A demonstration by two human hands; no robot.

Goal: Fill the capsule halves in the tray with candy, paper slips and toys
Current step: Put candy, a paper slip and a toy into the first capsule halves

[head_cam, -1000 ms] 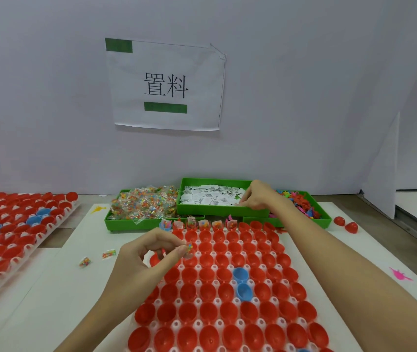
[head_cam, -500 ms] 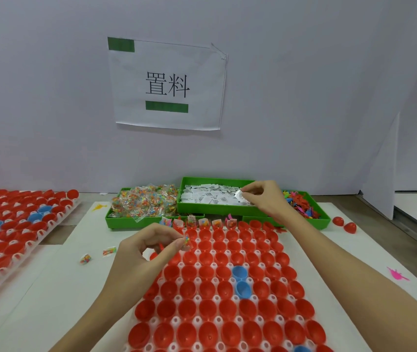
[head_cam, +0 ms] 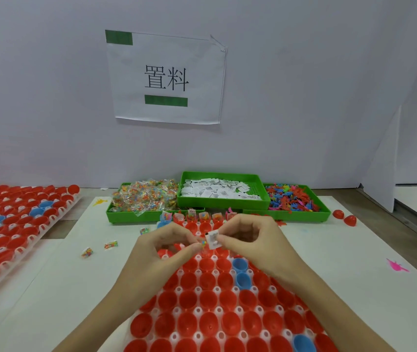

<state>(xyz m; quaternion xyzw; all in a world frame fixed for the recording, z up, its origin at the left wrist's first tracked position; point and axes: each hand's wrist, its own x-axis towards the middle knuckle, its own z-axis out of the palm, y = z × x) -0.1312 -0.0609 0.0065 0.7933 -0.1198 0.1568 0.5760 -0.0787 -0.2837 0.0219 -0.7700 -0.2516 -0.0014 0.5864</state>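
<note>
Here we work at a white table top (head_cam: 342,250) that runs up against a plain pale wall (head_cam: 304,85), where a taped paper sign (head_cam: 166,77) reads "置料" between 2 green bars. Our left hand (head_cam: 166,247) pinches a small candy packet (head_cam: 203,243) at its fingertips, and our right hand (head_cam: 250,240) pinches a white paper slip (head_cam: 213,239) printed with dark marks too small to read; the 2 items meet just above the far rows of the tray (head_cam: 217,311) of red and blue capsule halves (head_cam: 227,298). At the table's back edge sit 3 green bins: candy (head_cam: 146,196) on the left, paper slips (head_cam: 217,190) in the middle, toys (head_cam: 291,199) on the right. A second capsule tray (head_cam: 11,224) fills the left side. Loose packets (head_cam: 110,245) lie left of the tray, a pink toy (head_cam: 396,266) on the open right strip, and 2 stray red halves (head_cam: 344,217) near the right bin.
</note>
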